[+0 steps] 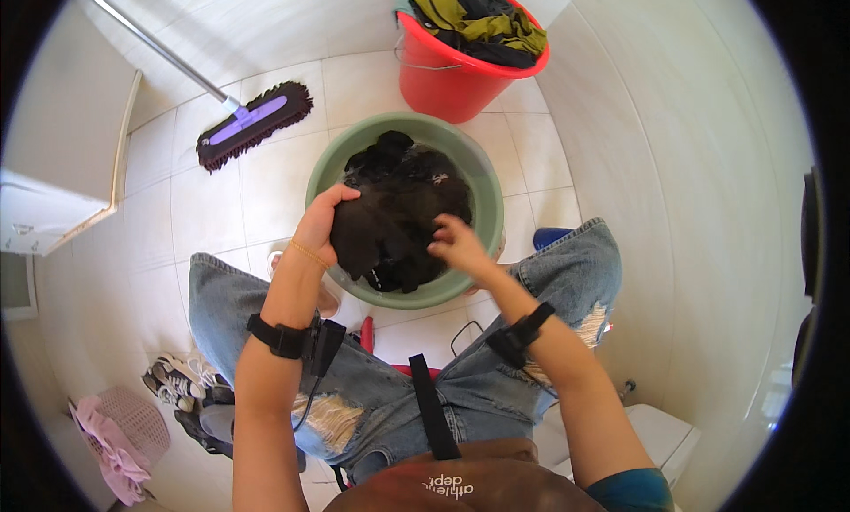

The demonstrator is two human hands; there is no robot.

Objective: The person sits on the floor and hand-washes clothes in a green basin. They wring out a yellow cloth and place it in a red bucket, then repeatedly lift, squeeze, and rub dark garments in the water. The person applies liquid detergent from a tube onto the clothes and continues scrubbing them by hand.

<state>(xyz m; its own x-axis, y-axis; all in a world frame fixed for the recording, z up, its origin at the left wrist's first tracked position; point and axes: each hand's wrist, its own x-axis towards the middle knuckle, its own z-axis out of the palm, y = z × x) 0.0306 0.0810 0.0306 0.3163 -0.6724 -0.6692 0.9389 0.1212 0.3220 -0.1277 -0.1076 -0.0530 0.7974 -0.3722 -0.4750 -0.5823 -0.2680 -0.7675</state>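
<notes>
Dark cloth [403, 215] lies in the green basin [490, 193] mid-frame; the left hand [320, 221] grips the cloth's left side, the right hand [458, 244] angles up-left, fingers bent, its hold unclear.

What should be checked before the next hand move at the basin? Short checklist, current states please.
1. Left hand holding dark cloth: ok, at the cloth's left side.
2. Right hand gripping cloth: cannot tell; loosely curled over it.
3. Cloth within green basin: ok.
4. Mop head clear of basin: ok, apart on the floor.
5. Red bucket upright: ok, heaped with clothes.
</notes>
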